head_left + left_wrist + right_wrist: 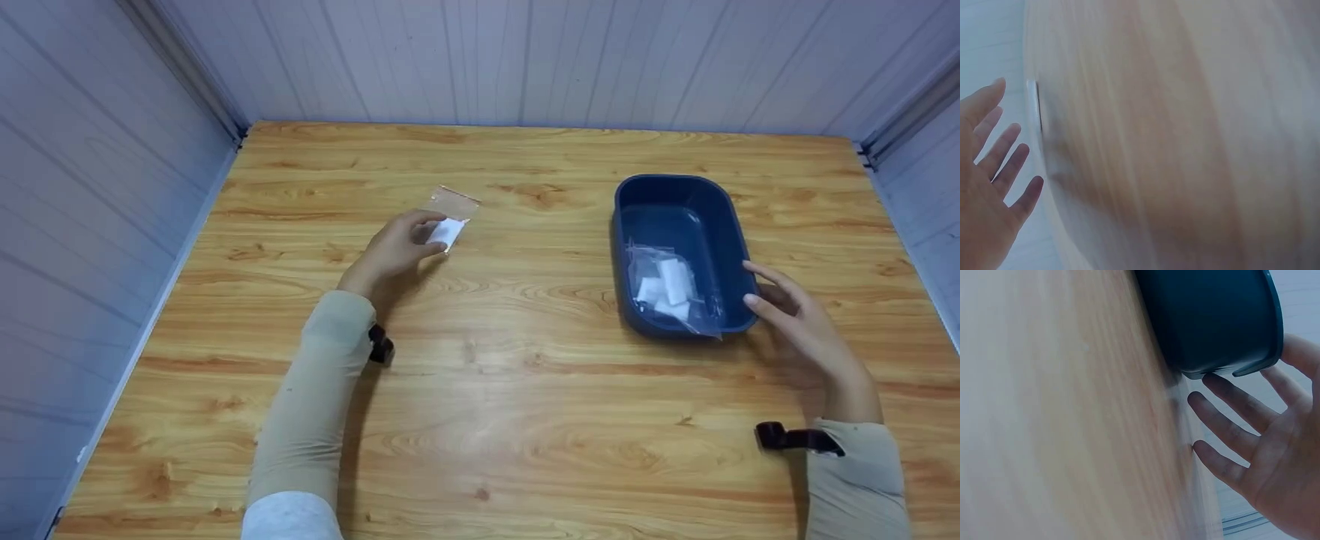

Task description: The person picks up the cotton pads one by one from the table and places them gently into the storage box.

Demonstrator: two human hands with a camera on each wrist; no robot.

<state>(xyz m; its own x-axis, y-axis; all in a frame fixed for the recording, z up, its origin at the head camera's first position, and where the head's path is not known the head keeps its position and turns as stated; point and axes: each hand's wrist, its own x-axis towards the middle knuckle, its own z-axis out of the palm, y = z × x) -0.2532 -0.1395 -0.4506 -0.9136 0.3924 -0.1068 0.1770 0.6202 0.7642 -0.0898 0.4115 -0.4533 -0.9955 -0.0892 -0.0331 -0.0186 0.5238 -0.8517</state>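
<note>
A small clear plastic zip bag with a white piece inside lies on the table left of centre; edge-on, the same bag shows in the left wrist view. Over its near left side reaches my left hand, thumb and fingers spread apart around the white part. A dark blue plastic bin stands to the right. Several similar clear bags with white pieces lie in its near end. At the bin's right side, my right hand touches the rim, its fingers loosely extended; the lower fingers stand free of the wall.
The wood-grain table is bounded by pale panel walls at the back and both sides. Black straps with small cameras sit on both wrists. One bag overlaps the bin's near rim in the head view.
</note>
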